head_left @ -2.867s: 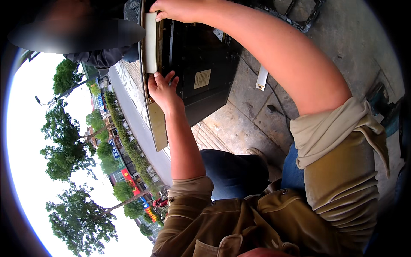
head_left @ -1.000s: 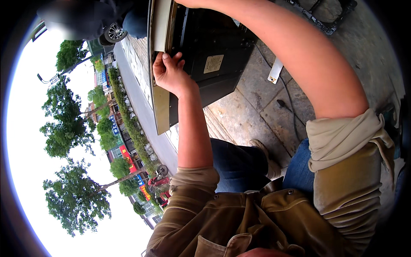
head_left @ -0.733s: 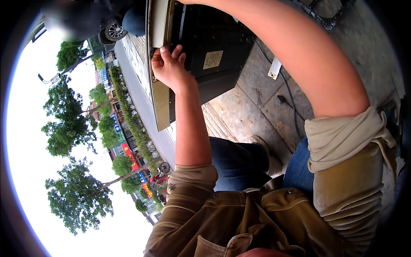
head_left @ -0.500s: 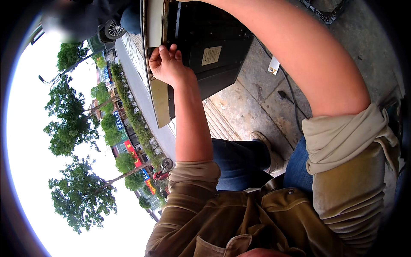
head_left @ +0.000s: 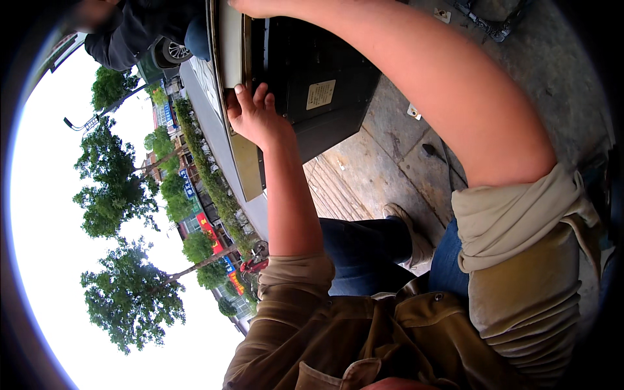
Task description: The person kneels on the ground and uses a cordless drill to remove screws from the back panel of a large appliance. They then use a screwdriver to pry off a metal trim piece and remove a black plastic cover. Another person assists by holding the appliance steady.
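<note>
A black box-shaped metal cabinet (head_left: 351,71) with a small label is in front of me at the top, and a gold-coloured frame (head_left: 246,166) runs along its left side. Set in this frame is a long off-white panel (head_left: 231,49). My left hand (head_left: 260,120) is at the panel's lower end, thumb against it and index finger curled at its edge, the other fingers loosely bent. Across the top reaches my right arm. My right hand (head_left: 257,6) lies at the upper part of the panel, its fingers mostly cut off by the picture's edge.
A black cable with a plug (head_left: 429,151) and a small white piece (head_left: 414,112) lie on the stone paving (head_left: 383,156) right of the cabinet. Another person's dark sleeve (head_left: 140,32) is at upper left. A road, hedge, trees and shops lie beyond.
The picture has shifted slightly. My left thumb and the panel's lower end now appear lower. More of my right hand shows at the top, and the other person's arm has moved at upper left.
</note>
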A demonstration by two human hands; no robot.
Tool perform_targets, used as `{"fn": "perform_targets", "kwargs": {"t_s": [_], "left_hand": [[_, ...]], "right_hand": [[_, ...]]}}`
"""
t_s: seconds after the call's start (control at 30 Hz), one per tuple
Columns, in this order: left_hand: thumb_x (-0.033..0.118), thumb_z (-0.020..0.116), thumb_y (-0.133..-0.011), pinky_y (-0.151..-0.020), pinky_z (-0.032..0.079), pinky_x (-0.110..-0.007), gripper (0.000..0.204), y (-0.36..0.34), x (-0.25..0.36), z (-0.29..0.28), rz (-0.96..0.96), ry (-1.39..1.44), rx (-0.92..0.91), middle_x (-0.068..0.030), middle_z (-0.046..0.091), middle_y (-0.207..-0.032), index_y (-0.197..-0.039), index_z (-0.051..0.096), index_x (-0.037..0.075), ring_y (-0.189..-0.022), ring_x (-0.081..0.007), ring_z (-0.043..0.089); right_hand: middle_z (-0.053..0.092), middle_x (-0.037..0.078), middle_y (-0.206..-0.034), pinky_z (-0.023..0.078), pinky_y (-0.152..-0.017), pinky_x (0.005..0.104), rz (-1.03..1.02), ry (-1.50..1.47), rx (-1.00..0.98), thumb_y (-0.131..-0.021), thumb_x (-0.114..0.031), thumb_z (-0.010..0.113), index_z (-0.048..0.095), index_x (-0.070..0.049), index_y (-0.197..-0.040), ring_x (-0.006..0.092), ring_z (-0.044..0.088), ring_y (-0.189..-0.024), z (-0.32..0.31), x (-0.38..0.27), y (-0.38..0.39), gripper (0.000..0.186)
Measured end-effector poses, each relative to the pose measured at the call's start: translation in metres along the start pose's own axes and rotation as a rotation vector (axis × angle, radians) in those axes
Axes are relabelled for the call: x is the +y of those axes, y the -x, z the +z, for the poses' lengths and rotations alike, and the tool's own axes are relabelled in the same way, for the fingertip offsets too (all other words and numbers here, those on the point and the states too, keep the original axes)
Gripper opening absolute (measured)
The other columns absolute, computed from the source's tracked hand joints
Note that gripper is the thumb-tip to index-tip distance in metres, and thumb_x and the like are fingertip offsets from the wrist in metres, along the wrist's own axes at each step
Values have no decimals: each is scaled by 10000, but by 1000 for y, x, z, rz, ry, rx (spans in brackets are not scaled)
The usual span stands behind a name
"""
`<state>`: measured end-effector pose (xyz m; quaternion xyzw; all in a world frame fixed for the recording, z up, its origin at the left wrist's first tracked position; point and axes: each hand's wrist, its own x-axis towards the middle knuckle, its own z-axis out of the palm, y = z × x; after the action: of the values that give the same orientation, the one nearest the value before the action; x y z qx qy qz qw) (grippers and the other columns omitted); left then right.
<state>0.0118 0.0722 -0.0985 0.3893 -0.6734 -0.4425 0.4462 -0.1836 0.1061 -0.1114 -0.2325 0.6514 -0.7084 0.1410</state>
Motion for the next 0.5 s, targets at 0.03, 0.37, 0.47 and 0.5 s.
{"fn": "perform_targets", "kwargs": {"t_s": [0.03,0.37,0.47,0.5], "left_hand": [[178,606,-895,-603,424,-251,181,0,1,1,-16,14,8,-42,594,-918,-1019,516,81,-713,-148,610],[148,584,-907,-725,465,-294,109,-8,0,-1,-78,81,9,-32,612,-911,-938,489,105,-835,-155,628],[137,580,-910,-721,457,-287,105,-6,1,5,-91,38,14,-30,612,-907,-916,480,110,-838,-153,627],[135,580,-910,-717,454,-285,105,-6,2,9,-101,22,8,-29,612,-907,-912,477,111,-836,-152,626]], "right_hand": [[639,269,-874,503,-731,439,60,-26,-43,-781,-134,538,646,54,-840,363,647,-875,4,-3,-3,226],[634,267,-921,484,-784,442,-67,-230,-32,-805,-149,486,652,5,-864,373,632,-908,-12,-5,14,235],[636,258,-886,488,-755,447,102,-295,-44,-802,-166,510,655,-20,-841,379,633,-873,5,4,-7,210],[634,259,-872,490,-747,447,26,-192,-23,-796,-167,524,656,-21,-835,380,633,-865,2,8,-9,202]]}}
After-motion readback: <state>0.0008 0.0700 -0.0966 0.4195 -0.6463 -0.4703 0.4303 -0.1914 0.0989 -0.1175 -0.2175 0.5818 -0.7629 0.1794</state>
